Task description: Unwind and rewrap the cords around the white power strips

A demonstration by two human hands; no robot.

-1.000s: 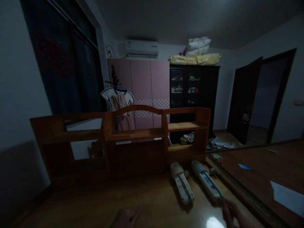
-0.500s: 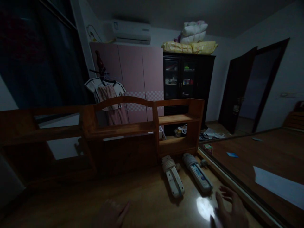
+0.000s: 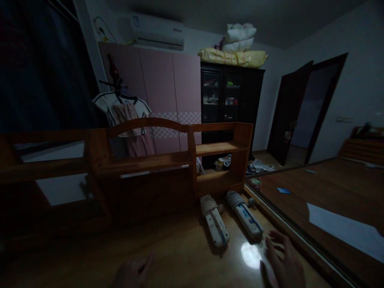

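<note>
In a dim room I look over a wooden desk. My left hand lies at the bottom edge, fingers stretched flat on the desktop, holding nothing. Over the desk's right side hovers my right hand, fingers spread, empty, just short of a white power strip with a blue label. A second white power strip with its cord coiled at the far end lies to the left of the first. A bright light reflection shines on the wood between my right hand and the strips.
A wooden shelf unit stands along the desk's back. To the right lies a wooden bed platform with a white sheet of paper. Beyond are a pink wardrobe, a dark cabinet, hanging clothes and an open doorway.
The view has swung right and down. My right hand has come away from the end of the labelled strip, opened its fingers and shifted slightly left over the desk. My left hand stays flat.
</note>
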